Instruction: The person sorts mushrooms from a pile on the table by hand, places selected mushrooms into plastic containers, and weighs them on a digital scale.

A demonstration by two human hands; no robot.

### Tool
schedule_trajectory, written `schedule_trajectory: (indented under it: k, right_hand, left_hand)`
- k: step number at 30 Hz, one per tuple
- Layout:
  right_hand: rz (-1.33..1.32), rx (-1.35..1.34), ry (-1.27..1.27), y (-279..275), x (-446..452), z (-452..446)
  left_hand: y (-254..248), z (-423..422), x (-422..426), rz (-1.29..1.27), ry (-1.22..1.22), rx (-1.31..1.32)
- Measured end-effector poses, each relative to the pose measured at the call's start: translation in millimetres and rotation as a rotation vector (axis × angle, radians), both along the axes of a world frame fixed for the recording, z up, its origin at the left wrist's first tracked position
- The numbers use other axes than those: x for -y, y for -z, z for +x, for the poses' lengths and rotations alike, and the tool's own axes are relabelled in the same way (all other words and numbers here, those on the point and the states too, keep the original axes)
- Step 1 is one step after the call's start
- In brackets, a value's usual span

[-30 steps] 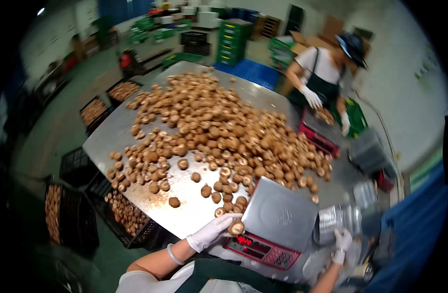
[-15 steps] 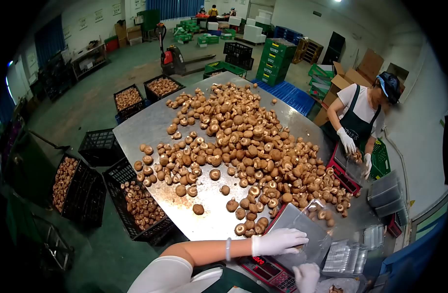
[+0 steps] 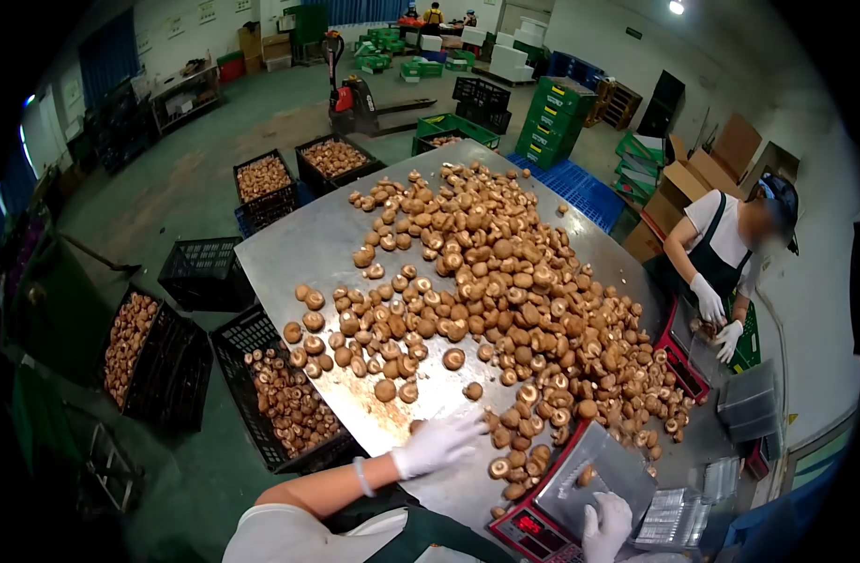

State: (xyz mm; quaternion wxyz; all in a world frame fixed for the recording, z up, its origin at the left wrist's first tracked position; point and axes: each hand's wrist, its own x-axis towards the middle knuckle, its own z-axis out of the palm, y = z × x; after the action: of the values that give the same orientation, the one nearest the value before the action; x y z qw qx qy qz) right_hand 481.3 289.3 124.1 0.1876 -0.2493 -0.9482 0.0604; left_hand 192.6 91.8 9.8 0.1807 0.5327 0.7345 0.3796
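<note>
My left hand [image 3: 441, 446], in a white glove, reaches over the steel table [image 3: 355, 399] with its fingers stretched out. Its fingertips are beside the near edge of a heap of brown shiitake mushrooms [image 3: 505, 281], and nothing shows in its grasp. A lone mushroom is partly hidden behind this hand. My right hand [image 3: 606, 527], also gloved, is at the near edge of a red digital scale [image 3: 522, 527], its thumb and fingers apart and no object visible in them. One mushroom [image 3: 586, 475] lies on the scale's grey pan [image 3: 603, 460].
Stacked clear plastic trays [image 3: 672, 518] stand right of the scale. Across the table corner, a co-worker [image 3: 716, 244] in white gloves handles mushrooms at another red scale [image 3: 678, 361]. Black crates of mushrooms [image 3: 285, 408] line the left side; a pallet jack [image 3: 355, 103] is behind.
My left hand has moved left from the scale pan to the mushrooms on the table. My right hand has risen slightly towards the pan. The whole view has shifted a little.
</note>
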Motion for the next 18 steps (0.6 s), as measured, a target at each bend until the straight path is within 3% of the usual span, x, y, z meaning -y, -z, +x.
schedule_trajectory:
  k: [1, 2, 3, 4, 5, 6, 7, 11, 13, 16, 18]
  right_hand:
    - [-0.054, -0.004, -0.047, -7, 8, -26]
    - [-0.11, -0.004, -0.091, -11, 20, -47]
    - [-0.069, -0.171, -0.142, 18, 29, -88]
    - [-0.151, -0.163, -0.124, 32, 39, -109]
    - [-0.232, -0.12, -0.203, 28, 50, -144]
    - [-0.253, -0.082, -0.249, 36, 59, -175]
    - [-0.288, -0.069, -0.322, 44, 68, -209]
    - [-0.502, -0.117, -0.433, 92, 110, -351]
    - [-0.292, -0.086, -0.457, 140, 122, -410]
    - [0.016, 0.193, -0.392, 172, 145, -452]
    - [-0.058, 0.128, -0.484, 187, 151, -446]
  left_hand:
    - [37, -27, 23, 0.07, -0.137, -0.385]
    - [25, -51, 47, -0.079, -0.254, -0.401]
    - [4, -71, 71, 0.029, -0.364, -0.325]
    - [17, -98, 93, -0.111, -0.464, -0.061]
    - [18, -117, 115, -0.261, -0.569, -0.276]
    - [41, -132, 137, -0.196, -0.698, -0.445]
    - [47, -147, 152, -0.267, -0.75, -0.444]
    - [63, -187, 171, -0.429, -0.679, -0.396]
    - [69, -188, 172, -0.429, -0.573, -0.437]
    - [78, -186, 188, -0.348, -0.509, -0.52]
    - [79, -185, 209, -0.318, -0.452, -0.502]
